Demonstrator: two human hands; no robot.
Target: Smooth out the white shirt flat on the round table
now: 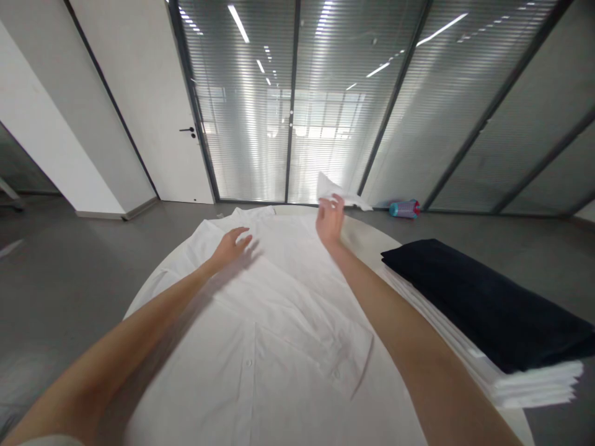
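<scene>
White button-front shirt (pixel 260 322) — spread flat on a round table (pixel 372 238), not yet folded; left hand (pixel 230 248) open, fingers wide, just above it; right hand (pixel 330 220) closed on raised sleeve (pixel 339 195) — folded navy cloth (pixel 483 300) on folded white stack (pixel 534 385) alongside.

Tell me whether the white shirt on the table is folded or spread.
Spread out: the white shirt lies open across the round table, its button placket and chest pocket facing up.

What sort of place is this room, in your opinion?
It is probably a modern office or commercial workspace, not a home. The signs are the glass partition walls with blinds, the white door with a black lever handle, and the plain grey floor.
</scene>
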